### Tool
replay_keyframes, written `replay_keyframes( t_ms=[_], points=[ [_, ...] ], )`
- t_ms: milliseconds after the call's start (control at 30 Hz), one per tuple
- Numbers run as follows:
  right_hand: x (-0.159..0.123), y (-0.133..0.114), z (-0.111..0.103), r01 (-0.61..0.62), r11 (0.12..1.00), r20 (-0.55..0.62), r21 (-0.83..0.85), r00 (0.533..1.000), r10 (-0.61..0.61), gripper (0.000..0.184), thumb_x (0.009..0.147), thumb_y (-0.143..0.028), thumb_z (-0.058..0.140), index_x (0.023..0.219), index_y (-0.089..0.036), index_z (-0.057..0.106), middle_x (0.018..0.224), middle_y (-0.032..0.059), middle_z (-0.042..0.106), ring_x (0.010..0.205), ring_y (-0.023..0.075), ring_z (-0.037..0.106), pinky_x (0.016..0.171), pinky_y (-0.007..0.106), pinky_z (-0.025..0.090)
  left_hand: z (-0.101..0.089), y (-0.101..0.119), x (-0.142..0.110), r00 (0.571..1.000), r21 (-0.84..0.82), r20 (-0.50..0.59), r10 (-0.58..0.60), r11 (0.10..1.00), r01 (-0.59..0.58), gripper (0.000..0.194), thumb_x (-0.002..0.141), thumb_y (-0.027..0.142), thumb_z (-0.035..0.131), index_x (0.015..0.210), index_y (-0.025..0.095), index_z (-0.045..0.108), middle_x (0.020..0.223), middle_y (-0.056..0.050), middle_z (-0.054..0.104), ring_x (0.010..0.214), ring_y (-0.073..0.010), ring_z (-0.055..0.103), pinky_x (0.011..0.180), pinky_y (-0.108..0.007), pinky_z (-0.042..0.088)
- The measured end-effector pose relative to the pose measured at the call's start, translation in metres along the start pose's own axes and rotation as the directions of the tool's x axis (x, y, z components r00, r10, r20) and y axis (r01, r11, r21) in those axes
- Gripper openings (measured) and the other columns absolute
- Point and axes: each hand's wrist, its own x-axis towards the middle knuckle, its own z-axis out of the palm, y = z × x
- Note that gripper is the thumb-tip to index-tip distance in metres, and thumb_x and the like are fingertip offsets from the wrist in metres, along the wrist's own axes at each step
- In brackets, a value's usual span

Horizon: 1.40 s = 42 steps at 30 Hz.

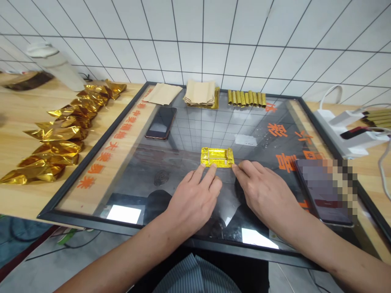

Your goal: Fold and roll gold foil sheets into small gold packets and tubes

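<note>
A small sheet of shiny gold foil paper [217, 154] lies on the glass tabletop, with its edges folded up into a shallow rectangle. My left hand [195, 197] is at its near edge, with two fingertips pressed on the lower left side and the other fingers curled. At the lower right corner, my right hand [259, 185] has its fingers drawn together and its fingertips on the foil. What the undersides of both hands do is hidden.
Crumpled gold foil pieces [61, 132] line the left. Behind are brown paper sheets [200, 92], rolled gold tubes [247, 99] and a dark phone [161, 123]. Another phone [324, 195] lies right, near a white power strip [340, 132]. A white bottle [58, 65] stands back left.
</note>
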Motion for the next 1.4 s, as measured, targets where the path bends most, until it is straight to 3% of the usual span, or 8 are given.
replay_keyframes(
  t_ms=[467,733,933,1133,1400],
  points=[
    [0.006,-0.001,-0.007,-0.025,0.996,0.078,0.082,0.997,0.019,0.031,0.101,-0.004,0.051,0.122,-0.011,0.071,0.110,0.0121,0.067,0.097,0.0281,0.062,0.079,0.041,0.048,-0.006,-0.004,0.005,0.999,0.027,0.036,0.031,0.999,-0.032,0.020,0.108,0.023,0.050,0.113,0.014,0.068,0.148,-0.016,0.065,0.131,-0.0353,0.064,0.092,-0.045,0.061],
    [0.008,-0.005,-0.006,-0.033,0.996,0.073,0.085,0.997,0.027,0.026,0.101,-0.005,0.051,0.116,-0.011,0.072,0.108,0.0118,0.067,0.095,0.0279,0.061,0.079,0.042,0.047,-0.007,-0.003,0.003,0.992,0.110,0.075,0.098,0.988,-0.106,0.031,0.105,0.018,0.051,0.131,0.012,0.064,0.160,-0.017,0.056,0.135,-0.0398,0.059,0.088,-0.046,0.060],
    [0.008,-0.004,-0.005,-0.029,0.996,0.044,0.085,0.999,0.026,0.024,0.101,-0.005,0.052,0.111,-0.012,0.073,0.105,0.0109,0.066,0.092,0.0268,0.061,0.079,0.041,0.047,-0.013,0.000,0.008,0.981,0.179,0.123,0.147,0.969,-0.168,0.036,0.101,0.015,0.050,0.135,0.012,0.063,0.163,-0.019,0.053,0.117,-0.0389,0.067,0.072,-0.045,0.058],
    [0.006,-0.004,-0.004,-0.020,0.996,0.000,0.088,1.000,0.020,0.023,0.100,-0.004,0.053,0.107,-0.013,0.072,0.102,0.0103,0.065,0.089,0.0265,0.060,0.077,0.040,0.046,-0.016,0.007,0.016,0.982,0.226,0.128,0.141,0.960,-0.167,0.042,0.103,0.016,0.047,0.142,0.011,0.062,0.165,-0.019,0.051,0.106,-0.0392,0.071,0.060,-0.042,0.053],
    [0.005,-0.002,-0.003,0.005,0.996,-0.045,0.091,0.999,-0.001,0.023,0.099,-0.004,0.052,0.106,-0.013,0.071,0.099,0.0105,0.065,0.087,0.0258,0.057,0.075,0.039,0.043,-0.018,0.011,0.020,0.981,0.212,0.146,0.129,0.964,-0.158,0.049,0.101,0.016,0.048,0.148,0.013,0.060,0.164,-0.019,0.052,0.103,-0.0394,0.072,0.056,-0.043,0.054]
  ],
)
